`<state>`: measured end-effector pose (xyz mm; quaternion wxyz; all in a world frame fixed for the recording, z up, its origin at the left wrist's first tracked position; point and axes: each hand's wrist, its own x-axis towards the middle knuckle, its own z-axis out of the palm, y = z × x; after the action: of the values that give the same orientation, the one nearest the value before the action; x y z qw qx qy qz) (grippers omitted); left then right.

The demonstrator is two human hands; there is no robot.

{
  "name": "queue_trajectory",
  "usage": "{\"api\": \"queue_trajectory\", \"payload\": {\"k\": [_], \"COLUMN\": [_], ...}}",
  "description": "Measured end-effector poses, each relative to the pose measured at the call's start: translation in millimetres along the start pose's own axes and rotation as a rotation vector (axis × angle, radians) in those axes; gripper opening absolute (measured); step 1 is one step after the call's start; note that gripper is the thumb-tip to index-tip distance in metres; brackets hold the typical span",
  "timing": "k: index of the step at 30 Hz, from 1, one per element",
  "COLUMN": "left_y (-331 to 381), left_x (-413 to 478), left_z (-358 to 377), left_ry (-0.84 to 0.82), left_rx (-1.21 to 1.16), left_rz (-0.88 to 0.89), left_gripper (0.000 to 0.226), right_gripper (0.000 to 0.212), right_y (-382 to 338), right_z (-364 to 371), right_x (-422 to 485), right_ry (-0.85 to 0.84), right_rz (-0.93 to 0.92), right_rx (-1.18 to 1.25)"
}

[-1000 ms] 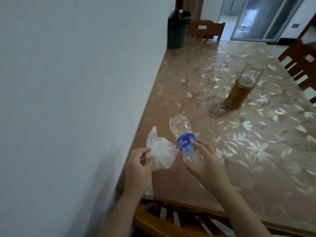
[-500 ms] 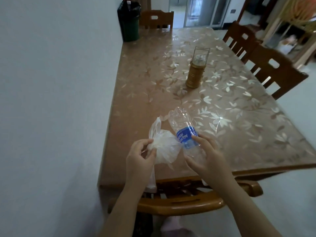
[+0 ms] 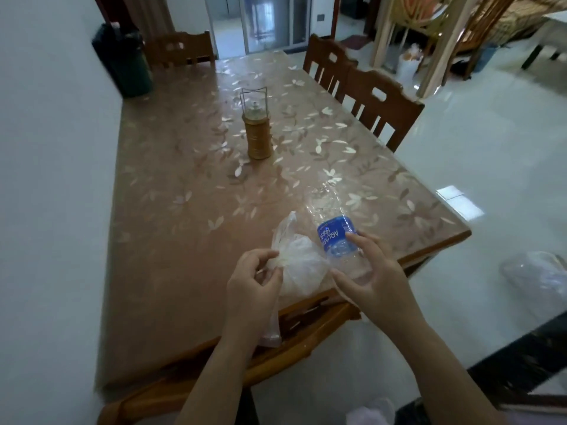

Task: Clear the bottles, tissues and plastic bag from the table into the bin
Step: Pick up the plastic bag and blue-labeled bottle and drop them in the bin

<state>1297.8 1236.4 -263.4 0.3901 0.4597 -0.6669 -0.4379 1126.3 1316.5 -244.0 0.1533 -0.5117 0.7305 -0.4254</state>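
Clear plastic bottle (image 3: 336, 237) w/ blue label is sitting gripped in the right hand (image 3: 372, 279) above the table (image 3: 184, 210) near edge, touching the white plastic bag (image 3: 296, 265) the left hand (image 3: 250, 285) is pinching, bin (image 3: 124, 61) at far corner.

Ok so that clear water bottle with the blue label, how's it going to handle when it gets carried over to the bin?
The water bottle looks empty and see-through, so it is probably very light. Its walls look crumpled above the label, so it will likely flex under the right hand rather than stay stiff. Being round and smooth, it might slip or roll if set down.
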Motion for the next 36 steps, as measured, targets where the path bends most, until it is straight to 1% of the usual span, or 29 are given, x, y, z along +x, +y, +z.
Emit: {"api": "queue_trajectory", "payload": {"k": [7, 13, 16, 19, 21, 26, 30, 33, 36], "left_y": [43.0, 78.1, 93.6, 106.7, 112.3, 119.5, 125.3, 131.5, 143.1], "left_x": [15.9, 32.2, 36.5, 39.5, 42.8, 60.9, 89.4, 118.3, 152.4], "left_z": [112.0, 223.6, 281.1, 330.9, 357.3, 416.1, 468.1, 504.7, 537.7], "left_ry": [-0.118, -0.179, -0.222, -0.274, -0.32, -0.415, -0.445, -0.464, -0.437], "left_rx": [0.008, -0.009, -0.021, -0.023, 0.003, -0.008, -0.073, -0.041, -0.085], "left_rz": [0.04, 0.063, 0.087, 0.116, 0.132, 0.139, 0.105, 0.092, 0.08], "left_gripper": [0.032, 0.025, 0.027, 0.033, 0.034, 0.026, 0.026, 0.02, 0.024], "right_gripper": [0.06, 0.061, 0.061, 0.06, 0.06, 0.059, 0.06, 0.061, 0.06], "right_y": [67.5, 132.6, 163.0, 189.5, 205.0, 242.2, 275.1, 299.5, 319.6], "right_z": [-87.0, -172.3, -212.0, -246.5, -264.0, -294.9, -318.6, -340.0, -362.7], "right_x": [14.0, 25.2, 26.8, 27.3, 28.3, 38.2, 60.9, 87.3, 121.8], "right_ry": [0.102, 0.195, 0.23, 0.275, 0.315, 0.401, 0.436, 0.438, 0.449], "right_rz": [0.047, 0.097, 0.122, 0.156, 0.188, 0.291, 0.351, 0.377, 0.393], "right_rx": [-0.019, -0.045, -0.065, -0.069, -0.065, -0.05, -0.084, -0.112, -0.131]}}
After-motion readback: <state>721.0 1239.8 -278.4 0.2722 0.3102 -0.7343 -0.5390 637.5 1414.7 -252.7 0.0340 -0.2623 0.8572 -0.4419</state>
